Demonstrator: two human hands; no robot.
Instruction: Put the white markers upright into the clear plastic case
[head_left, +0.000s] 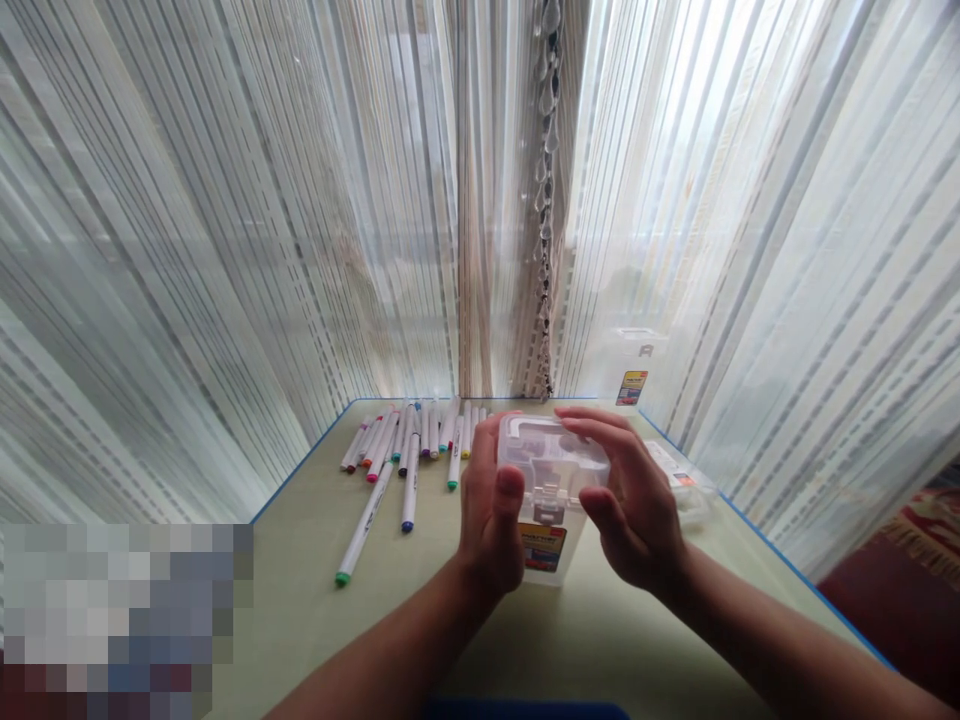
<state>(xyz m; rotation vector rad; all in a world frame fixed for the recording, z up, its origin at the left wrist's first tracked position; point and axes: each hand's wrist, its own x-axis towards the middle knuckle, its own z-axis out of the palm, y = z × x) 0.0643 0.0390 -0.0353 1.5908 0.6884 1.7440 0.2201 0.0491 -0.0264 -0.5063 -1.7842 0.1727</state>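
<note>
One box (556, 478) straight ahead, between left hand (491, 515) and right hand (645, 500). Grasped from opposite sides by both hands: from the left, with thumb at the near left corner and fingers along the side behind; from the right, with fingertips over the far part of the lid (541, 436) and thumb at the near right corner. Equally near to either hand, then, with the closer wrap on the left and the more arched palm on the right. Cannot tell how firmly pressed on either side.

Stands upright over the bench (300, 540), long axis roughly vertical. Latch (548, 512) on the near face, toward the wearer, below the lid's edge and between the two thumbs; label (544, 548) just under. Cannot tell from this view whether fully fastened, nor what, if anything, lies inside.

To the left of the box, beyond the left hand, loose markers (411, 480) on the bench, mostly pointing away, caps toward the wearer; nearer to the left hand than to the right. Past the right hand, near the bench's right edge, a clear case (694, 500). Farther back, by the curtain (225, 200), a second box (632, 388).
</note>
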